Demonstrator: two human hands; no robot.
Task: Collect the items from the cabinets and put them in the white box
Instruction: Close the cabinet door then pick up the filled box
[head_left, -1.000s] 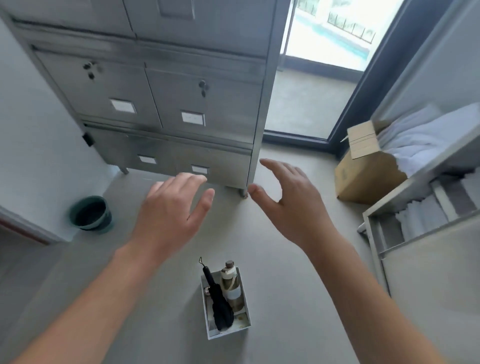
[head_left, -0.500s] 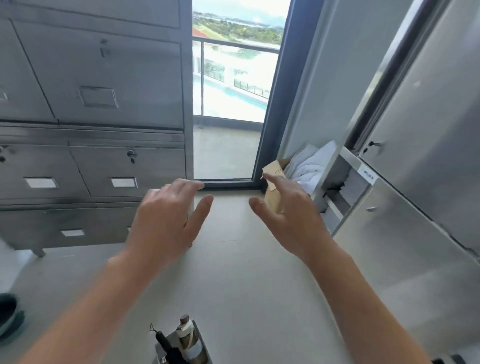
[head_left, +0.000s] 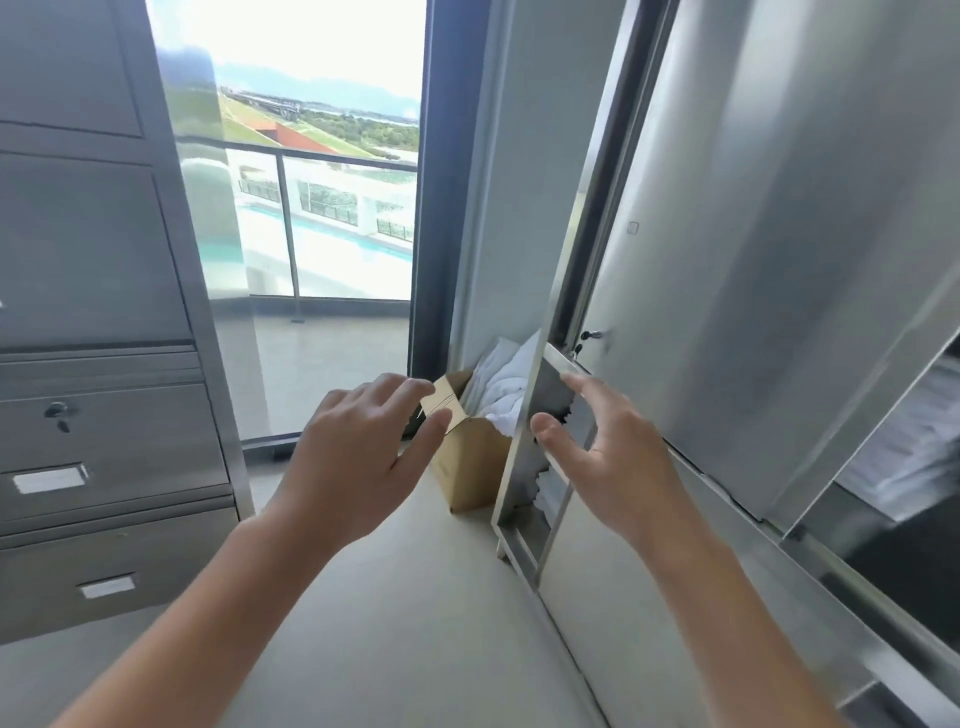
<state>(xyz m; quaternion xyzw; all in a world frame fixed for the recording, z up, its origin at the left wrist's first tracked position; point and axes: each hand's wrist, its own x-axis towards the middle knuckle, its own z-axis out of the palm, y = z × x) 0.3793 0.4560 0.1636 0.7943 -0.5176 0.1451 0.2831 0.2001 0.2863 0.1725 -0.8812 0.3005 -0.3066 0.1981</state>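
Both hands were seen raised in the lower middle of the frame, empty and with fingers spread. The left hand (head_left: 358, 457) was held palm down over the floor (head_left: 395, 613), its grip released and nothing touched by it. The right hand (head_left: 602, 462) was likewise held open, its fingertips (head_left: 574, 383) just at the edge of the steel cabinet (head_left: 779, 260) that fills the right of the frame.

The white box named in the task was not shown anywhere in the frame, so its place could not be told. What might be collected was found at centre frame, just beyond the hands: white cloth (head_left: 506, 384) bulging from a cardboard box (head_left: 470, 462) on the floor, and more pale folded stuff inside the open lower compartment (head_left: 545, 467) of the right-hand cabinet, behind its upright frame.

The relation that mattered was judged to be this: the compartment opening lay directly ahead of the right hand's grip, nearly touching it, while the left hand stood further to the left, nearer the cardboard box's flap. The opening ran tall and narrow, so a reach was judged to be best made by the right hand, entering from the left side of the frame edge.

A second cabinet (head_left: 104, 415) with drawers stood shut at the left of the frame, well apart from both hands.
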